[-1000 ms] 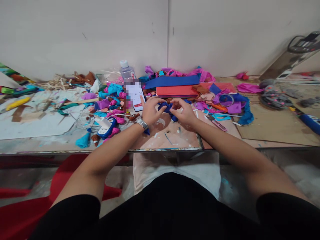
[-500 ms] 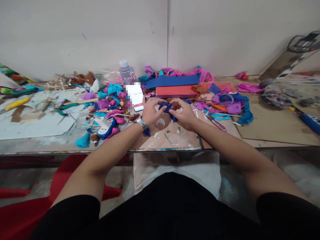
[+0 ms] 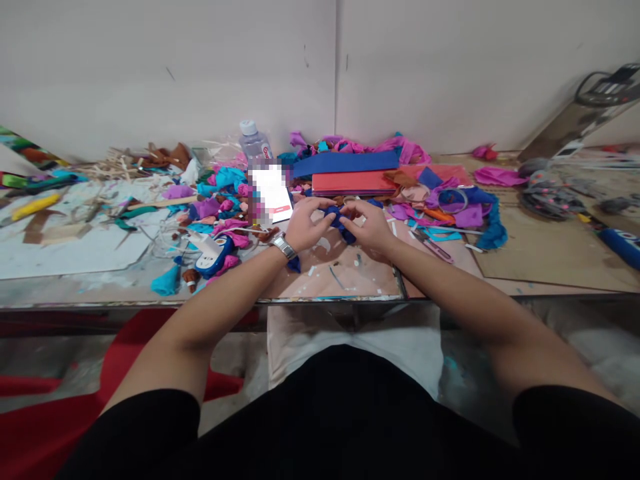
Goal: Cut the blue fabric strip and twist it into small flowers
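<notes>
Both hands were clenched on one small wad of dark blue crepe paper (image 3: 338, 220), held just above the counter (image 3: 345, 273) near its front edge: the left hand (image 3: 304, 225) pinched it from the left with thumb and fingertips, and the right hand (image 3: 369, 225) gripped it from the right, the fingertips of the two hands almost meeting over the wad. A metal wristwatch (image 3: 283, 247) sat on the left wrist. Just behind the left hand leaned a phone (image 3: 273, 193) with a lit white screen and a red bar at its lower edge; its writing was blurred and could not be read. Behind the phone stood a clear plastic bottle (image 3: 253, 143) with a white cap and a red-and-white label whose words were too small to tell. Further back lay a long blue paper strip (image 3: 345, 163) with a red paper stack (image 3: 350, 182) just in front of it. Heaps of pink, purple and teal paper scraps (image 3: 220, 200) covered the counter to the left, beside a blue-and-white tape dispenser (image 3: 213, 252). To the right lay a ring of clear tape (image 3: 453, 199) and a small cutter knife (image 3: 434, 245) with a pink handle. At the far right edge lay a blue can-like thing (image 3: 623, 243) with white lettering, unreadable.
</notes>
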The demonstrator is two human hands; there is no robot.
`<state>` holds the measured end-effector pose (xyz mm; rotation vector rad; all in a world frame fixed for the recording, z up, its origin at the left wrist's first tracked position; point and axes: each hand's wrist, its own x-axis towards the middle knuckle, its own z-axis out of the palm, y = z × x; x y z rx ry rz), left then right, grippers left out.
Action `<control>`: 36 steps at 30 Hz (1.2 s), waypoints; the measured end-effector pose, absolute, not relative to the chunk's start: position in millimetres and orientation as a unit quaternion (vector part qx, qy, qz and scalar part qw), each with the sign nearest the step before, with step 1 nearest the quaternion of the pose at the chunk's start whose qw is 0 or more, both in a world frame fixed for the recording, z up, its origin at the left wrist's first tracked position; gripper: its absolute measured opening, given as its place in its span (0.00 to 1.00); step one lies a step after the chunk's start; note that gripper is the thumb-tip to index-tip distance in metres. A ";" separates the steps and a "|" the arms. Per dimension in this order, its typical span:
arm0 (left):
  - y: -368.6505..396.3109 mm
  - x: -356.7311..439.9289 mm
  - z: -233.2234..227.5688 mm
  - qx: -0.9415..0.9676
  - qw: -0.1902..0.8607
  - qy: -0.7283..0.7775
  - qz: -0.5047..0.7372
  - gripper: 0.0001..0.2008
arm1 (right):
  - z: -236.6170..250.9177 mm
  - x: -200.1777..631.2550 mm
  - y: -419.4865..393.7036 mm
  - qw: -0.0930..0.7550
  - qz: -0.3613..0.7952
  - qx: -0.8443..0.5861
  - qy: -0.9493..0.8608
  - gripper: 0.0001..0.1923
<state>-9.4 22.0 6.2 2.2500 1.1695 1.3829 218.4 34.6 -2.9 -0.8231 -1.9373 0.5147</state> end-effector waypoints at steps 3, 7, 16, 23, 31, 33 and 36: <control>21.2 -8.6 6.0 0.771 0.140 0.400 0.476 0.18 | -3.7 219.0 35.6 0.474 0.197 -0.329 -0.793 0.13; 22.3 -9.1 5.6 0.769 0.171 0.391 0.476 0.17 | -2.9 219.4 35.5 0.471 0.188 -0.335 -0.794 0.13; 26.3 -5.6 0.1 0.738 0.306 0.343 0.495 0.23 | -2.2 217.8 32.6 0.479 0.219 -0.339 -0.780 0.15; 29.5 -4.5 -4.3 0.714 0.378 0.316 0.498 0.29 | -0.7 220.5 34.9 0.436 0.213 -0.287 -0.826 0.24; 31.0 -6.7 -6.0 0.715 0.397 0.314 0.481 0.29 | 0.0 223.0 37.0 0.417 0.204 -0.255 -0.848 0.25; 31.9 -7.4 -6.0 0.711 0.402 0.317 0.481 0.29 | 0.0 223.0 36.6 0.414 0.208 -0.248 -0.851 0.24; 33.3 -8.5 -6.7 0.704 0.416 0.314 0.481 0.28 | -0.8 222.6 36.6 0.414 0.222 -0.239 -0.850 0.23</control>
